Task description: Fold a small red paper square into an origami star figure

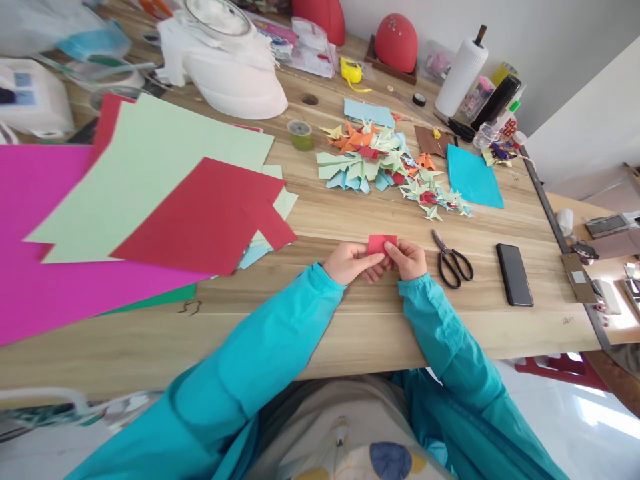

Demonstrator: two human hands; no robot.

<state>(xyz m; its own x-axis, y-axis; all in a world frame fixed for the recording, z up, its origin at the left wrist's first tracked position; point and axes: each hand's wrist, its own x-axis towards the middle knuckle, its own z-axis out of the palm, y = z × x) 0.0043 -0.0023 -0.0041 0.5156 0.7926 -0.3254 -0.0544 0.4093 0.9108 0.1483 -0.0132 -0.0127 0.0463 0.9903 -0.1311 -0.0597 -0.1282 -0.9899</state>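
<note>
A small red piece of paper (381,243) is held up between both hands, just above the wooden table. My left hand (353,262) pinches its left side, thumb along the lower edge. Gripping the right side with thumb and fingers is my right hand (407,258). Whether the paper is folded in layers I cannot tell. To the right of my right hand lie black-handled scissors (451,260), blades pointing away. Beyond the hands is a pile of folded paper shapes (360,160) in green, blue, orange and red.
Large red sheets (200,213) and pale green sheets (150,147) overlap a magenta sheet (60,267) at left. A phone (515,275) lies at right. Further back are a turquoise sheet (474,175), a tape roll (301,135), a tape measure (351,71) and a white cap (240,73).
</note>
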